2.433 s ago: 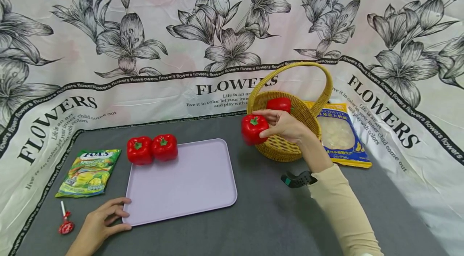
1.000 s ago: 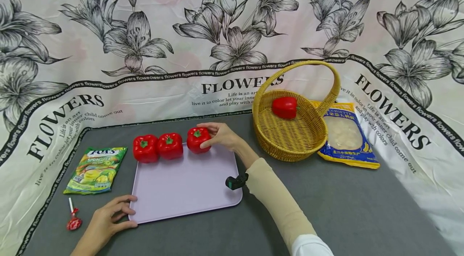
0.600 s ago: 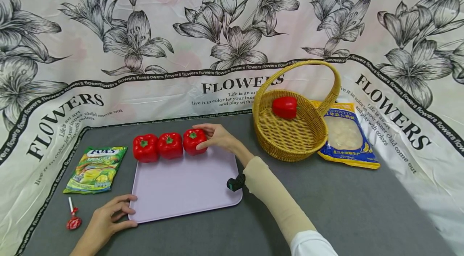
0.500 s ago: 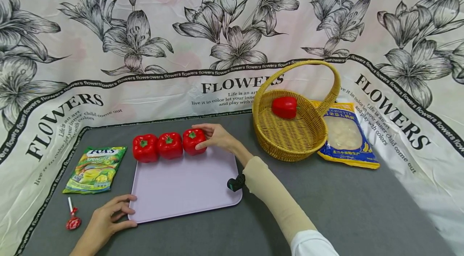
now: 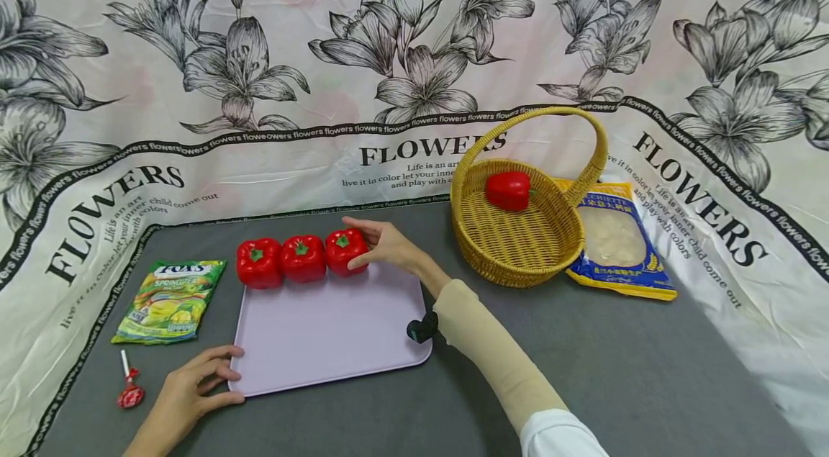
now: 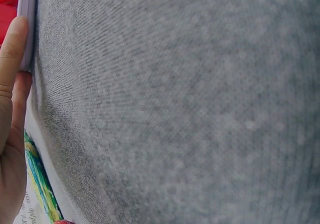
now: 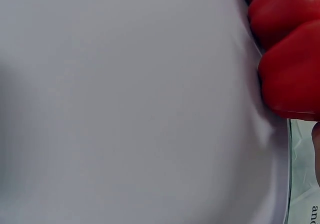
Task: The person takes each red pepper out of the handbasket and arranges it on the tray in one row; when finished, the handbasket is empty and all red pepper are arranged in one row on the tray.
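Observation:
In the head view, three red bell peppers sit side by side along the back of a pale lilac tray [image 5: 330, 331]: a left pepper [image 5: 259, 264], a middle pepper [image 5: 303, 259] and a right pepper [image 5: 341, 253]. My right hand [image 5: 388, 247] is at the right pepper, its forefinger raised just above the top and its thumb beside the front. The right wrist view shows that pepper [image 7: 295, 73] standing on the tray by its rim. My left hand [image 5: 188, 392] touches the tray's near left corner with fairly straight fingers and thumb. Another red pepper [image 5: 508, 191] lies in the yellow wicker basket [image 5: 518, 266].
Left of the tray lie a green candy bag [image 5: 170, 302] and a red lollipop [image 5: 131, 394]. A blue and yellow pasta bag [image 5: 618, 245] lies partly behind the basket, whose tall handle [image 5: 476, 144] arches upward. A flower-print cloth [image 5: 414, 32] hangs behind the grey table [image 5: 615, 370].
My right hand has carried a pepper from beside the basket leftward to the tray and set it against the middle pepper. Its forefinger has just lifted slightly. My left hand stays at the tray corner.

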`<state>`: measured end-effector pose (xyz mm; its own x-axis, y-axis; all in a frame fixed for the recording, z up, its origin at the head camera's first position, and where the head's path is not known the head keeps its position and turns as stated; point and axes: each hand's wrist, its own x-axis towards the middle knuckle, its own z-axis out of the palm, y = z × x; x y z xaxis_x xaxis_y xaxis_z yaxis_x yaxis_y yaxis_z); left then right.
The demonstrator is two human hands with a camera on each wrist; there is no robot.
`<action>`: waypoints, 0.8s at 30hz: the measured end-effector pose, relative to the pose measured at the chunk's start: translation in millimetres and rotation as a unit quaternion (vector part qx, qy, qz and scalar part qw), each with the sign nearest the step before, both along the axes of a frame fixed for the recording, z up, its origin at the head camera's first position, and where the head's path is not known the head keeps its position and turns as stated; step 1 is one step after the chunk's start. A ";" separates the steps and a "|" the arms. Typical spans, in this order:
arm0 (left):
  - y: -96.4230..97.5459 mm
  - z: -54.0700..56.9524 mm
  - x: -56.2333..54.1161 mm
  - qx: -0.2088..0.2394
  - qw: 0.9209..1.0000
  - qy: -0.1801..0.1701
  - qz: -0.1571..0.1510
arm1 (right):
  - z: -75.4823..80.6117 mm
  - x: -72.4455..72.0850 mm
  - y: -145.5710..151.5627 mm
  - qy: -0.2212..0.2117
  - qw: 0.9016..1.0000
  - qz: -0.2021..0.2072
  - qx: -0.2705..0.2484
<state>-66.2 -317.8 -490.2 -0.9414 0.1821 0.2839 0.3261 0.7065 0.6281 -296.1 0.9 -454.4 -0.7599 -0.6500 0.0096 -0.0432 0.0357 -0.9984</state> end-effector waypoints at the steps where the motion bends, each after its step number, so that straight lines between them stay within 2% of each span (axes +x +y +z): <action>1: -0.2 -0.5 -0.4 0.002 1.000 0.003 -0.003 | 0.2 0.0 0.8 0.002 1.000 0.003 -0.002; 7: -1.8 -3.7 -1.5 0.011 1.000 0.018 -0.011 | 14.0 4.6 19.5 0.027 0.999 0.000 -0.029; 10: -3.4 -4.3 0.6 0.009 1.000 0.017 -0.006 | 22.4 6.4 40.4 0.019 0.998 0.022 -0.062; 14: -5.1 -4.1 2.6 0.007 1.000 0.019 -0.002 | 37.8 11.9 79.5 0.022 0.996 0.048 -0.078; 19: -4.0 -3.8 0.9 0.012 1.000 0.025 -0.010 | 59.7 21.3 138.4 0.042 0.995 0.020 -0.086; 24: -2.6 -4.6 -0.1 0.016 1.000 0.017 -0.009 | 59.4 21.0 198.9 0.052 0.993 -0.042 -0.097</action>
<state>-66.3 -320.4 -494.8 -0.9276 0.1900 0.3216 0.3605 0.6804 0.6380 -275.1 199.8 -395.0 -0.7996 -0.5625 0.2101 -0.1519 -0.1489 -0.9771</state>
